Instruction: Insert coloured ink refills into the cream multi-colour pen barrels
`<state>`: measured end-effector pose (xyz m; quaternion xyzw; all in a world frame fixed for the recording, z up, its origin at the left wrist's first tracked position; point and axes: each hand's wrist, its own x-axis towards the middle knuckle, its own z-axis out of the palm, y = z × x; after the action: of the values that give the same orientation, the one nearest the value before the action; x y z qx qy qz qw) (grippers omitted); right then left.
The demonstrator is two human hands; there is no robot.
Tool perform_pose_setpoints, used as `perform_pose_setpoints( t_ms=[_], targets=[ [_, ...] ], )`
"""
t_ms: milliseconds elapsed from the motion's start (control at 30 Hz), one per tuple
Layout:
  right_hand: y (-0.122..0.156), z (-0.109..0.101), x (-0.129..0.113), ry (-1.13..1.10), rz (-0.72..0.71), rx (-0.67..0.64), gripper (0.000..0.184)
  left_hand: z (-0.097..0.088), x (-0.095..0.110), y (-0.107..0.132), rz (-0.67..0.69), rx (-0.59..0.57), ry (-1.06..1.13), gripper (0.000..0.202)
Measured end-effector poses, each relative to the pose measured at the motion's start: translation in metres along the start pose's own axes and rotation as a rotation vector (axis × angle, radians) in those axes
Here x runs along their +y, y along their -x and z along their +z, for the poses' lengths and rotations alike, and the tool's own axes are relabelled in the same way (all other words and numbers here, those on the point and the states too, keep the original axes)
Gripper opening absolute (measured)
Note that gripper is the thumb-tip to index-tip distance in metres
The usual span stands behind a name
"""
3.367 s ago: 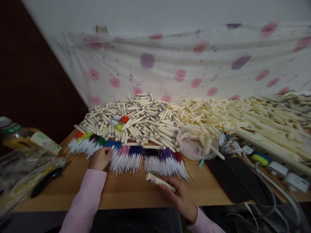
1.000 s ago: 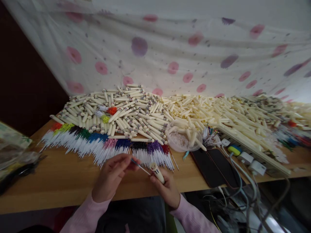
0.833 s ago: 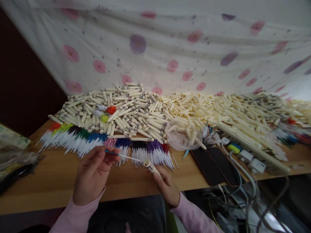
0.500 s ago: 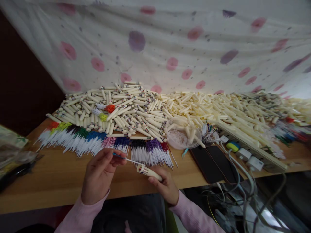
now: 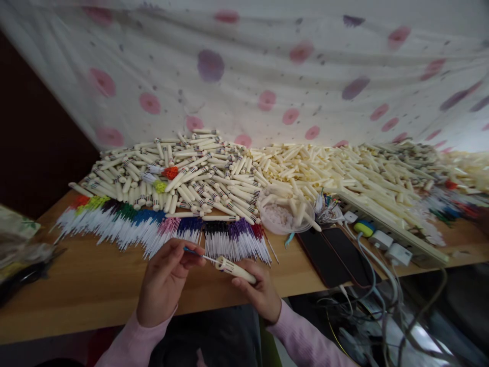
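Between the fingertips of my left hand (image 5: 164,283) is a thin pen refill (image 5: 209,259) with a blue end and a white tube. Its far tip meets the open end of a cream pen barrel (image 5: 236,270); how deep it reaches inside I cannot tell. My right hand (image 5: 262,290) is wrapped round the barrel, which is tilted with its mouth toward the left hand. Dark slots run along the barrel near that mouth. Just beyond the hands lie rows of refills (image 5: 153,232) sorted by colour on the wooden table (image 5: 107,285).
A heap of slotted pen barrels (image 5: 191,173) and a pile of plain cream tubes (image 5: 344,178) line the back. A clear tub (image 5: 280,216) holds small whitish pieces. To the right are dark phones (image 5: 324,255), a power strip (image 5: 397,229) and hanging cables (image 5: 385,316).
My left hand has moved right, toward the pen barrel. Less of the refill's white tube shows between the fingers and the barrel's mouth. My right hand has stayed nearly in place.
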<state>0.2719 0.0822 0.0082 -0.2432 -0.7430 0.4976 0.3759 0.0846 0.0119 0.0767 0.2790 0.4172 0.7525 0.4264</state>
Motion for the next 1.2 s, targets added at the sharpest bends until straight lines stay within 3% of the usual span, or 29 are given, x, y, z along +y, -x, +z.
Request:
perform_pose_setpoints(
  t_ms=[600, 800, 967, 1200],
  targets=[
    [-0.002, 0.000, 0.002, 0.007, 0.005, 0.000, 0.030, -0.001, -0.006, 0.002, -0.009, -0.056, -0.061, 0.015],
    [-0.003, 0.001, 0.002, 0.044, 0.017, 0.009, 0.031, 0.001, -0.016, 0.001, -0.071, -0.192, -0.214, 0.020],
    [-0.002, 0.002, 0.003, 0.066, 0.029, 0.012, 0.032, -0.006, -0.019, 0.001, -0.013, -0.171, -0.418, 0.020],
    [-0.002, 0.003, 0.002, 0.095, 0.019, 0.034, 0.033, -0.001, -0.019, 0.001, -0.133, -0.182, -0.505, 0.023]
  ],
)
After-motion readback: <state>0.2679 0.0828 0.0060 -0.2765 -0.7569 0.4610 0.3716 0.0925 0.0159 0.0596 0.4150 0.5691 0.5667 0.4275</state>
